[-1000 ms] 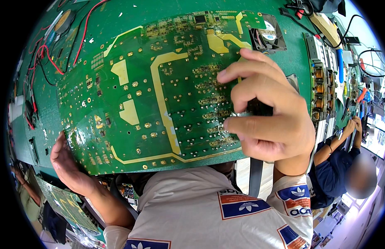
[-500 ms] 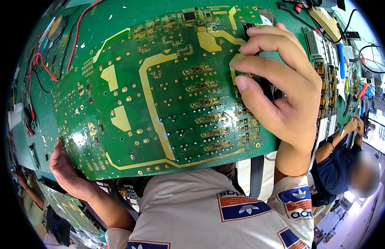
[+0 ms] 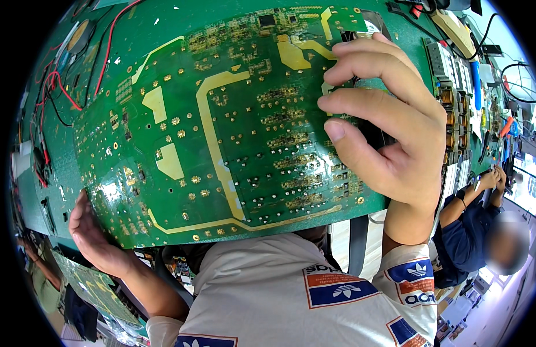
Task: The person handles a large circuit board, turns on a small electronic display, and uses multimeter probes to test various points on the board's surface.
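Note:
A large green circuit board (image 3: 190, 139) with gold pads, wide gold tracks and rows of solder joints lies before me at the table's near edge. My left hand (image 3: 100, 240) cups its near left corner, fingers up against the edge and the palm partly beneath. Over the board's right side is my right hand (image 3: 389, 115), with fingers bent and spread and the thumb apart from them. Nothing shows between its fingertips. Something dark sits under that palm, mostly hidden; I cannot make out what it is.
Red and black test leads (image 3: 63, 84) lie on the green table at the left. Boards with copper coils and metal heatsinks (image 3: 447, 110) stand at the right. Another green board (image 3: 100, 286) is at the lower left. A person in dark clothes (image 3: 464, 237) works at the far right.
My right hand's fingers have moved slightly toward me and to the left. The board has shifted by a sliver. My left hand stays at the corner.

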A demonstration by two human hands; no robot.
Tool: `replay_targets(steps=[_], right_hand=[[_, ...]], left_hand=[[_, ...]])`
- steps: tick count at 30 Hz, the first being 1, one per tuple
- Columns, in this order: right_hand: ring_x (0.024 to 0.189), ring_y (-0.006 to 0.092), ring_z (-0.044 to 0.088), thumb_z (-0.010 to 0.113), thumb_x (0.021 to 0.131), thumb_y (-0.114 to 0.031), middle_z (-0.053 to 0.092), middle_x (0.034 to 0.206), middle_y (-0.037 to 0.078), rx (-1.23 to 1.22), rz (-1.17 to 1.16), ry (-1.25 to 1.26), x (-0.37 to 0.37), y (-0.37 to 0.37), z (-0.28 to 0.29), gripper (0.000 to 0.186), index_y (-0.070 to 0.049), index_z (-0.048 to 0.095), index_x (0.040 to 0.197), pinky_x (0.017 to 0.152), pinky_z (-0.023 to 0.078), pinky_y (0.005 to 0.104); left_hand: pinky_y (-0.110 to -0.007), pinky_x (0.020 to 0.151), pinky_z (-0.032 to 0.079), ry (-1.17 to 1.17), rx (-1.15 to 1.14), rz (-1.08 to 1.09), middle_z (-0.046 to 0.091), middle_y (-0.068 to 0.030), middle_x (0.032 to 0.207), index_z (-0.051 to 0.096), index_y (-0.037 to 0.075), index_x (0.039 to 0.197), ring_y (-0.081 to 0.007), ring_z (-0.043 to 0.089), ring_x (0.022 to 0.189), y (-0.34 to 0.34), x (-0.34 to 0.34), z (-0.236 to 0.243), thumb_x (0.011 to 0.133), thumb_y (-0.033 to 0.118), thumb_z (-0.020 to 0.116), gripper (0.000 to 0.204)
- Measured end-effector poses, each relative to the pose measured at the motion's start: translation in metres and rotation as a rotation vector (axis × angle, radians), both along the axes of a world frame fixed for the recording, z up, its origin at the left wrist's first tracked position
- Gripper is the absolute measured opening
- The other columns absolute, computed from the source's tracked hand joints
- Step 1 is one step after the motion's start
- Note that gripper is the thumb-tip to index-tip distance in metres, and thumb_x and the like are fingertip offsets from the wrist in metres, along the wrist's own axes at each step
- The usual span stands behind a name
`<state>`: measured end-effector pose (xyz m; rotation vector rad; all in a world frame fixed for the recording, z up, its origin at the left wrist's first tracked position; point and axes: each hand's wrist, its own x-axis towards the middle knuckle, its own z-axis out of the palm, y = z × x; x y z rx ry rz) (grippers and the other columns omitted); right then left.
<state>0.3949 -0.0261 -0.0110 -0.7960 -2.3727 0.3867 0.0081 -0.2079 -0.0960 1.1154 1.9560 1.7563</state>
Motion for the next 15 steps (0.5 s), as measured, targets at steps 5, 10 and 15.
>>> replay_targets(steps=[5, 10, 15], right_hand=[[0.109, 0.035, 0.063, 0.073, 0.069, -0.008, 0.067, 0.099, 0.012, 0.013, 0.005, 0.012, 0.0, 0.0005, -0.0033, 0.017, -0.002, 0.073, 0.084, 0.106, 0.04, 0.0533], [0.109, 0.0342, 0.063, 0.073, 0.07, -0.007, 0.067, 0.098, 0.011, 0.019, -0.012, -0.011, -0.0014, 0.0004, -0.0011, 0.015, -0.002, 0.073, 0.084, 0.106, 0.04, 0.0527], [0.11, 0.0339, 0.063, 0.072, 0.071, -0.006, 0.067, 0.098, 0.011, 0.013, -0.014, -0.014, -0.0008, 0.0005, -0.001, 0.014, -0.001, 0.072, 0.084, 0.107, 0.04, 0.0525]], left_hand=[[-0.046, 0.113, 0.036, 0.013, 0.004, -0.005, 0.056, -0.027, 0.133, 0.051, -0.006, 0.125, -0.0339, 0.053, 0.126, 0.0013, 0.0006, -0.0004, 0.107, 0.044, 0.031, 0.057], [-0.045, 0.113, 0.035, 0.002, -0.008, 0.002, 0.056, -0.0265, 0.133, 0.052, -0.005, 0.125, -0.0336, 0.053, 0.127, 0.0007, 0.0014, 0.0001, 0.106, 0.045, 0.032, 0.057], [-0.044, 0.111, 0.036, -0.025, 0.007, 0.004, 0.056, -0.0255, 0.134, 0.052, -0.004, 0.125, -0.0323, 0.053, 0.126, 0.0035, 0.0062, 0.0002, 0.106, 0.044, 0.032, 0.056]])
